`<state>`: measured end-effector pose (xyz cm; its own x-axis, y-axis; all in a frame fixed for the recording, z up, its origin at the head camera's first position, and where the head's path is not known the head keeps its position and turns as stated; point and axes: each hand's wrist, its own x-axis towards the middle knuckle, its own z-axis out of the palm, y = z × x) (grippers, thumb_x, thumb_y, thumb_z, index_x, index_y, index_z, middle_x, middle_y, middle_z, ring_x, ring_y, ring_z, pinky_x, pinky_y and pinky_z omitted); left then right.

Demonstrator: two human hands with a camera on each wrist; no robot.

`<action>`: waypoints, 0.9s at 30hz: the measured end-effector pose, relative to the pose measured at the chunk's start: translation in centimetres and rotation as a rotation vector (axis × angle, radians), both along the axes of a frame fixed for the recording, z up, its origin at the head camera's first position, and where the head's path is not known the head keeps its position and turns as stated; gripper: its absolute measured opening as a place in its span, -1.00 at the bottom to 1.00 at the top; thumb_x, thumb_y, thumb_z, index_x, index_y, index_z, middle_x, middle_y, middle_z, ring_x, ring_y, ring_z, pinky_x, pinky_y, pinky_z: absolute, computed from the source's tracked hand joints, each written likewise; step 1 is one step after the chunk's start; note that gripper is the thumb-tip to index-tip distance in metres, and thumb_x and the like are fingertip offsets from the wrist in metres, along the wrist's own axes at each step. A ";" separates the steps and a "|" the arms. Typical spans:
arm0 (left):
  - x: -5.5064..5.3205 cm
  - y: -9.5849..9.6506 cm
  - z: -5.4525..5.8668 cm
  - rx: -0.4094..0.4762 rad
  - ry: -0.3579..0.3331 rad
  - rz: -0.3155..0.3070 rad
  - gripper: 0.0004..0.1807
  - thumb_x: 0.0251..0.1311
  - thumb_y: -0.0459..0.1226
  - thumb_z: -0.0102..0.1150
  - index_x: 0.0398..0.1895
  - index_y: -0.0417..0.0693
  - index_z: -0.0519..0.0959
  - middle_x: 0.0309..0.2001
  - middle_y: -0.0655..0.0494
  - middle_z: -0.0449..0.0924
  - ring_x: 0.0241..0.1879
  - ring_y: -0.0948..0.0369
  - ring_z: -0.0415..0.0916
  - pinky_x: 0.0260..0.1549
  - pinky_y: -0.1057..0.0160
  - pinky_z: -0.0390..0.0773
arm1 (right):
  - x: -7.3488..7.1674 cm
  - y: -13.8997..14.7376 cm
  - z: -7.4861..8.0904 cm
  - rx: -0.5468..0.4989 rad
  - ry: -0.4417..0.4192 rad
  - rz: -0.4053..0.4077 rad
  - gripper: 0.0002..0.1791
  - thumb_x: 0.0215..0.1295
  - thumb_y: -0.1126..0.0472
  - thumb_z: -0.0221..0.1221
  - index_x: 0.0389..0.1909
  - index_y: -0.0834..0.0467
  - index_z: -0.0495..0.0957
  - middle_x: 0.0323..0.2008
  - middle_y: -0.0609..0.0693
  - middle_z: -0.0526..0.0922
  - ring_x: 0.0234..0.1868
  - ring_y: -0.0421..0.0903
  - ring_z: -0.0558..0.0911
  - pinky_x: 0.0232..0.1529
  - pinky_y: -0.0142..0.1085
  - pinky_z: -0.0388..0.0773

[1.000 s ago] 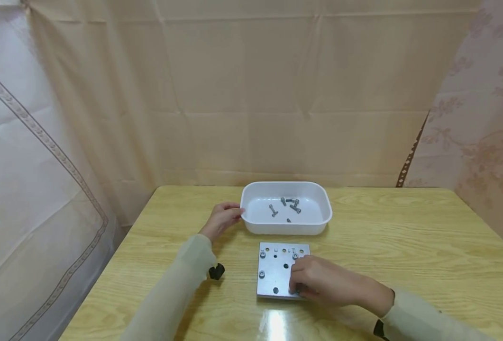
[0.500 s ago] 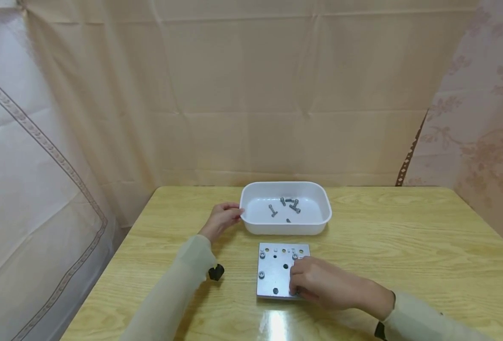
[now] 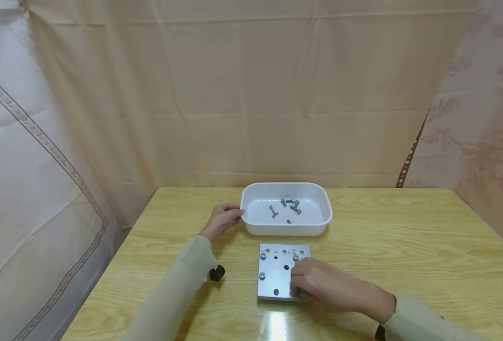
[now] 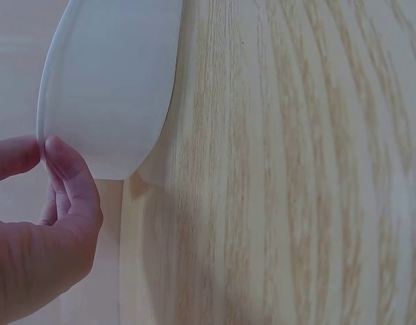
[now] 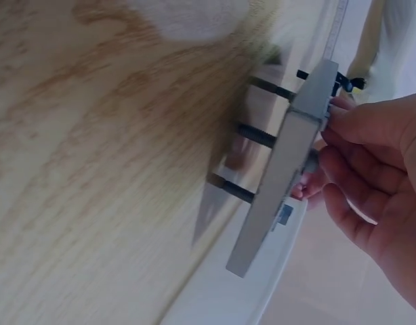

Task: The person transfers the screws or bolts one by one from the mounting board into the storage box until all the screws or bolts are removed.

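A silvery metal plate [image 3: 272, 282] with holes lies before the white plastic tray [image 3: 285, 230]. Socket-head bolts stand in it, one bolt [image 3: 262, 275] at its left edge and another bolt [image 3: 296, 257] toward the back right. My right hand [image 3: 324, 286] bends over the plate's front right corner, fingertips pinching a bolt whose head they mostly hide. In the right wrist view, several threaded shanks [image 5: 255, 134] stick out below the plate. Between thumb and fingers, my left hand [image 3: 222, 220] pinches the tray's left rim, seen closely as a hand [image 4: 66, 210] in the left wrist view.
Several loose bolts [image 3: 295, 207] lie inside the tray. The wooden table [image 3: 396, 237] reaches back to a beige cloth [image 3: 242, 94]. A patterned pale cloth [image 3: 42, 189] hangs at the left, and a floral one [image 3: 481, 118] at the right.
My right fingers have shifted slightly at the bolt, covering more of its dark side that showed a second ago. The left hand, tray and plate stay in place.
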<state>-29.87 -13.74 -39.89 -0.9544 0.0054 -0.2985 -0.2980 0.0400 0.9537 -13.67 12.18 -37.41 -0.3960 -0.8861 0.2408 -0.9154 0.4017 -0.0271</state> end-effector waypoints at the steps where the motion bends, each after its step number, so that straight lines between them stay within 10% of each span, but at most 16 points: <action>1: 0.0 0.0 0.0 0.000 -0.001 0.000 -0.62 0.20 -0.40 0.21 0.09 -0.33 0.47 -0.15 -0.05 0.52 -0.36 0.28 0.50 -0.24 0.41 0.61 | 0.0 0.0 -0.1 -0.004 0.011 0.000 -0.80 0.03 0.34 0.29 -0.39 -0.04 0.61 -0.41 -0.27 0.57 -0.28 -0.35 0.49 -0.10 -0.42 0.54; 27: 0.1 0.1 0.0 0.026 0.016 0.009 -0.60 0.18 -0.43 0.21 0.09 -0.39 0.46 -0.26 0.00 0.53 -0.43 0.30 0.50 -0.34 0.44 0.58 | 0.2 0.4 0.2 -0.002 -0.022 -0.033 -0.81 0.07 0.32 0.31 -0.34 -0.02 0.60 -0.38 -0.26 0.56 -0.22 -0.35 0.49 -0.08 -0.42 0.57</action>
<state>-29.79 -13.62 -39.92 -0.9592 0.0044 -0.2827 -0.2826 0.0123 0.9592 -13.43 12.59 -37.22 -0.4307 -0.8718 0.2336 -0.9006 0.4320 -0.0481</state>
